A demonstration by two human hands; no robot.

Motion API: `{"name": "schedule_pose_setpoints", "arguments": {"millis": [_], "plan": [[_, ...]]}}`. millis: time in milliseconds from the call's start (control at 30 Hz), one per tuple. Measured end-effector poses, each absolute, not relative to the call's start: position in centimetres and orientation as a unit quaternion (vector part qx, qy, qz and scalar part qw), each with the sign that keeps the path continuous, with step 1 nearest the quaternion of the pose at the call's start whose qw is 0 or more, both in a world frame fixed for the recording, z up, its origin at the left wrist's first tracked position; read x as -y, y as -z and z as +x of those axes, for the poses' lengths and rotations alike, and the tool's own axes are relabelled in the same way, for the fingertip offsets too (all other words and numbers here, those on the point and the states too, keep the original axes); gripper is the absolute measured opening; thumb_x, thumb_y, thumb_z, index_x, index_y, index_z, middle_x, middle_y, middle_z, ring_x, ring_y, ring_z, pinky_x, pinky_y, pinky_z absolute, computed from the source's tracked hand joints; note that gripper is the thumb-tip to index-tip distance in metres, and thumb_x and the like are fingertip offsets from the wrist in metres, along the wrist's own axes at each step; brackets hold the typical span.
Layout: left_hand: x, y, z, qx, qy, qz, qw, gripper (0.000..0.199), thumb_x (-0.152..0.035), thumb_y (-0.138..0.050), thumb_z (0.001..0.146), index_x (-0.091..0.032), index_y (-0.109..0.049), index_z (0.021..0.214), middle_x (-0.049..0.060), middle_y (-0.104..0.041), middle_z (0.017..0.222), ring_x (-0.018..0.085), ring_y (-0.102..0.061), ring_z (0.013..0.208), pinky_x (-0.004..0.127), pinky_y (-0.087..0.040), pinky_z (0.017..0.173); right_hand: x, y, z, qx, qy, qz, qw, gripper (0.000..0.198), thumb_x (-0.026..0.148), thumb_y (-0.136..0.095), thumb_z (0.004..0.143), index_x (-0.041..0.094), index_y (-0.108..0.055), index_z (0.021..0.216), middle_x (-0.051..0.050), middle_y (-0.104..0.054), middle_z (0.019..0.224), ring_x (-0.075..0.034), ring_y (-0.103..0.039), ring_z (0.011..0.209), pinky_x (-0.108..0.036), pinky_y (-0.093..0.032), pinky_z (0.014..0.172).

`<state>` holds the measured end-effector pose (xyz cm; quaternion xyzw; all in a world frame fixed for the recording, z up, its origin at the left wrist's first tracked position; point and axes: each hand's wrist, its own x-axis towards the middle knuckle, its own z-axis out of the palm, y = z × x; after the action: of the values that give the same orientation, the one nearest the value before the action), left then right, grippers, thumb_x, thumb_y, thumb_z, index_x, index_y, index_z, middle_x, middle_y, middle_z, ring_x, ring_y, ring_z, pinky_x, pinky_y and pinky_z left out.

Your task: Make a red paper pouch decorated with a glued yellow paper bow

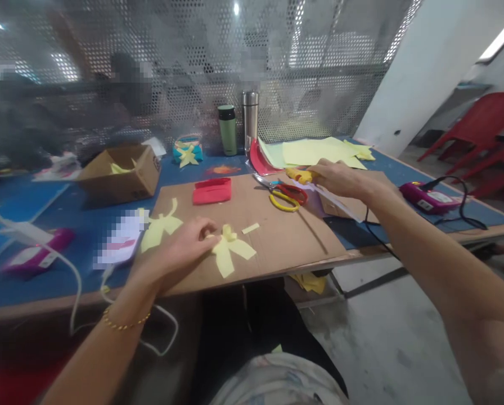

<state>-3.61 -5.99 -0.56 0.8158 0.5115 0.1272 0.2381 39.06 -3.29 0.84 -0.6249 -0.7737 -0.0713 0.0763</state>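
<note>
My left hand (193, 239) is closed, pinching the edge of a pale yellow bow-shaped cutout (230, 250) with a small loop on top. It lies on the cardboard sheet (277, 247). My right hand (338, 179) grips a yellow glue gun (300, 175), out over the back right of the cardboard. A clear glue stick (340, 203) trails behind it. Just left of the gun lie scissors (286, 198) with red and yellow handles. Near my left wrist rests another yellow cutout (161, 228), and a short yellow strip (251, 228) sits right of the bow.
A red folded piece (212, 191) lies behind my left hand. Further back stand an open cardboard box (121, 180), a green tumbler (228, 132), a steel flask (250, 115) and yellow sheets (319, 153). A phone (121, 239) with a white cable is at left; a purple device (429, 198) at right.
</note>
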Motion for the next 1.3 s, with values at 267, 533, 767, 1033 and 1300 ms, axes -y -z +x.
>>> {"name": "schedule_pose_setpoints", "arguments": {"millis": [267, 533, 767, 1033, 1300], "plan": [[5.7, -0.2, -3.1, -0.526, -0.120, 0.802, 0.257, 0.031, -0.051, -0.058, 0.086, -0.022, -0.070, 0.088, 0.008, -0.076, 0.090, 0.025, -0.067, 0.081, 0.034, -0.046, 0.069, 3.3, 0.4, 42.3, 0.785, 0.084, -0.612, 0.050, 0.034, 0.032, -0.045, 0.101, 0.020, -0.070, 0.122, -0.016, -0.070, 0.115, -0.029, -0.065, 0.104, -0.036, -0.041, 0.081], [6.3, 0.5, -4.0, -0.528, -0.127, 0.807, 0.231, 0.041, -0.061, -0.059, 0.088, -0.022, -0.072, 0.096, 0.008, -0.076, 0.092, 0.025, -0.068, 0.081, 0.033, -0.047, 0.066, 1.5, 1.6, 40.4, 0.788, 0.074, -0.605, 0.087, 0.046, 0.025, -0.046, 0.098, 0.020, -0.067, 0.138, -0.016, -0.071, 0.120, -0.027, -0.064, 0.105, -0.035, -0.044, 0.083], [6.4, 0.8, -4.1, -0.520, -0.111, 0.826, 0.187, 0.041, -0.063, -0.057, 0.089, -0.023, -0.069, 0.088, 0.005, -0.071, 0.087, 0.022, -0.062, 0.073, 0.032, -0.044, 0.063, 3.0, 0.4, 44.6, 0.726, 0.122, -0.672, 0.079, 0.043, 0.031, -0.045, 0.101, 0.021, -0.069, 0.136, -0.016, -0.070, 0.122, -0.030, -0.065, 0.108, -0.037, -0.043, 0.085], [5.6, 0.2, -3.4, -0.510, -0.130, 0.819, 0.227, 0.043, -0.062, -0.053, 0.085, -0.023, -0.071, 0.085, 0.009, -0.074, 0.093, 0.029, -0.066, 0.086, 0.039, -0.050, 0.076, 5.5, 1.5, 47.4, 0.603, 0.127, -0.783, 0.085, 0.038, 0.031, -0.038, 0.105, 0.015, -0.068, 0.123, -0.020, -0.075, 0.114, -0.031, -0.067, 0.101, -0.035, -0.041, 0.078], [6.3, 0.4, -4.0, -0.522, -0.133, 0.813, 0.219, 0.047, -0.066, -0.052, 0.089, -0.024, -0.072, 0.095, 0.009, -0.075, 0.101, 0.029, -0.068, 0.092, 0.039, -0.052, 0.078, 5.4, 4.1, 44.3, 0.621, 0.098, -0.771, 0.103, 0.041, 0.033, -0.041, 0.105, 0.011, -0.062, 0.132, -0.023, -0.073, 0.127, -0.031, -0.069, 0.103, -0.034, -0.044, 0.078]]}}
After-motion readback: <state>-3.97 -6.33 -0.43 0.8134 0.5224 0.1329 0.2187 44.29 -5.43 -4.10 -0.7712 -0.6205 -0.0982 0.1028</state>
